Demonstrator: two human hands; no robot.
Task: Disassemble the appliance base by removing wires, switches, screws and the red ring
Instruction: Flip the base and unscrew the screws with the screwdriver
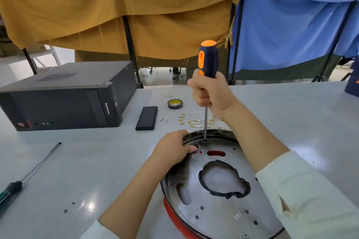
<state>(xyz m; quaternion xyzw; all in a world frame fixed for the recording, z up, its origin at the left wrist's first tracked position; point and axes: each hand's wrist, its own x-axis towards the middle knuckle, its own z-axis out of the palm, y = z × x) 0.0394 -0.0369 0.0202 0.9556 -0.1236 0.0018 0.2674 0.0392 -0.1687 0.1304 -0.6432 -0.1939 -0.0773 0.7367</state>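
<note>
The round metal appliance base [217, 207] lies on the table in front of me, with a red ring [174, 217] showing under its near-left edge. A loop of black wire [223, 180] lies on the plate. My right hand [211, 95] grips an orange-and-black screwdriver [208, 58] held upright, its tip on a screw near the base's far rim. My left hand [171, 148] holds the base's left rim, fingers curled over the edge. Several white wires with brass terminals [192, 120] lie on the table just beyond the base.
A black computer tower [64, 95] lies on its side at the back left. A black flat box [147, 118] and a roll of black tape [175, 104] sit behind the base. A second screwdriver [29, 174] lies at the left. Small screws [163, 120] are scattered nearby.
</note>
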